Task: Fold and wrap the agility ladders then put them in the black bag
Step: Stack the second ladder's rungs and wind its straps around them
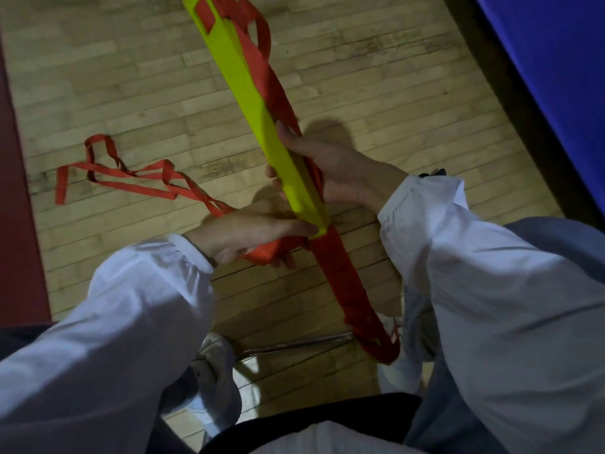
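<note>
A stack of yellow-green ladder rungs [248, 93] runs diagonally from the top centre down to the middle of the view, with orange strap [340, 276] wound round its lower end. My right hand [327, 168] grips the rung stack from the right side. My left hand [248, 234] holds a fold of orange strap just below the yellow end of the stack. The loose remainder of the orange strap [131, 178] trails from my left hand across the floor to the left. No black bag is in view.
Wooden plank floor [376, 77] lies underneath. A dark red band [16, 191] borders it on the left, and a blue mat or wall pad [556, 77] stands at the upper right. A chrome chair leg [294, 344] and my shoes [216, 371] show below.
</note>
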Demonstrator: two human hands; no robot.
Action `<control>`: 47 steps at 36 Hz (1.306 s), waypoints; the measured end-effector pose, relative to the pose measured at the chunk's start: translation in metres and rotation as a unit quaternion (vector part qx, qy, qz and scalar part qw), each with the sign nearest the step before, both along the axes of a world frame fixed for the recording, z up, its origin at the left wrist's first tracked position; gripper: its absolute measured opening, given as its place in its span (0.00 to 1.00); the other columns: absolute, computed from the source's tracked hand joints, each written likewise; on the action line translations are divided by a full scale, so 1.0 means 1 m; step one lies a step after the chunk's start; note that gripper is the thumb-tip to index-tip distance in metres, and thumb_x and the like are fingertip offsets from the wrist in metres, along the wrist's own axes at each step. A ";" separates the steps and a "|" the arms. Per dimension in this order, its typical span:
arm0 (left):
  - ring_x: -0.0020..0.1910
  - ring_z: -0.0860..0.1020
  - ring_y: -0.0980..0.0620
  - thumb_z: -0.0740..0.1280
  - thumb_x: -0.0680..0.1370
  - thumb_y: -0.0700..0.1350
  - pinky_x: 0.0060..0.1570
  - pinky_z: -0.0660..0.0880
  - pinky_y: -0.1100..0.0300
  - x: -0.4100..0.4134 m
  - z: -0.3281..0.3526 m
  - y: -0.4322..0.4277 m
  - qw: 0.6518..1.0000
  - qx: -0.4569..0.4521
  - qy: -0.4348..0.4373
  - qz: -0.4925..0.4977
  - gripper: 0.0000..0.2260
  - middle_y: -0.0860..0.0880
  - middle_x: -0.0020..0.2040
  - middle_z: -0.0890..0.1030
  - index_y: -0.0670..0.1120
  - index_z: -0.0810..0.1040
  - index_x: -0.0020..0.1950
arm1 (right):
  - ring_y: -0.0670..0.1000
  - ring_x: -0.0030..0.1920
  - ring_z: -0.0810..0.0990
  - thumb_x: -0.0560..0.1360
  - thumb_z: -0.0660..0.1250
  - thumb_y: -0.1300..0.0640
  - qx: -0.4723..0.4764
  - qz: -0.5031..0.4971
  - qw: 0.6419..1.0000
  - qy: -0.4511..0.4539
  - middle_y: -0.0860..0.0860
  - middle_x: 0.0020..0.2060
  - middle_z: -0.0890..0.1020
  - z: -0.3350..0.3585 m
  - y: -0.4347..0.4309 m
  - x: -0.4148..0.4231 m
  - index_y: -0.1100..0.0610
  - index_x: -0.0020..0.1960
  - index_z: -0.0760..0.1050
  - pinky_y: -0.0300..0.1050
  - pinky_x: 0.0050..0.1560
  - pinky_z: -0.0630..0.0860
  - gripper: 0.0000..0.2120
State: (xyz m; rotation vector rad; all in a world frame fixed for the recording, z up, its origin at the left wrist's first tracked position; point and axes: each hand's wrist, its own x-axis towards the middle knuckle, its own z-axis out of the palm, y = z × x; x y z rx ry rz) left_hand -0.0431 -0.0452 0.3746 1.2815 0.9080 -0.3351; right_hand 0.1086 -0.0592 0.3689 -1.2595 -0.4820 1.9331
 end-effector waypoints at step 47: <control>0.30 0.81 0.55 0.65 0.77 0.47 0.26 0.74 0.66 0.002 0.026 0.004 0.990 -0.101 -0.077 0.055 0.09 0.47 0.41 0.86 0.42 0.80 0.51 | 0.48 0.27 0.79 0.82 0.54 0.60 -0.029 -0.038 0.996 0.074 0.51 0.28 0.79 -0.001 -0.001 0.004 0.61 0.45 0.72 0.39 0.30 0.76 0.11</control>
